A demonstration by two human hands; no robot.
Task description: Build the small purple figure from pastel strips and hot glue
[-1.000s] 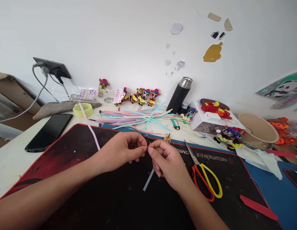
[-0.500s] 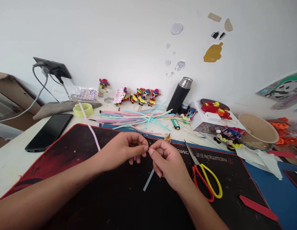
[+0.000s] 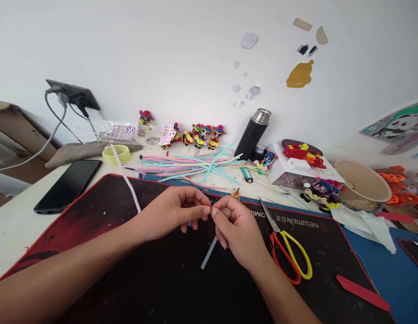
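My left hand [image 3: 178,209] and my right hand [image 3: 237,229] meet fingertip to fingertip over the black desk mat [image 3: 155,279]. Both pinch, thumb against index finger; whatever lies between the tips is too small to make out. From behind my left wrist a lilac pipe cleaner [image 3: 126,177] runs up and left, and a bit of purple shows under the left fingers. Below my right fingers a pale grey strip [image 3: 209,254] sticks out; whether it is held or lies on the mat, I cannot tell. Scissors [image 3: 276,231] with red and yellow handles lie to the right.
Behind the mat are a pile of pastel pipe cleaners [image 3: 191,166], a yellow coil [image 3: 116,155], several small dolls [image 3: 205,136] and a black flask [image 3: 252,135]. A phone [image 3: 69,186] lies left. On the right are a red strip [image 3: 363,293], white box [image 3: 279,164] and beige bowl [image 3: 364,180].
My hands stay almost in place, with the fingertips a hair further apart and the pinch kept. The whole view has shifted very slightly.
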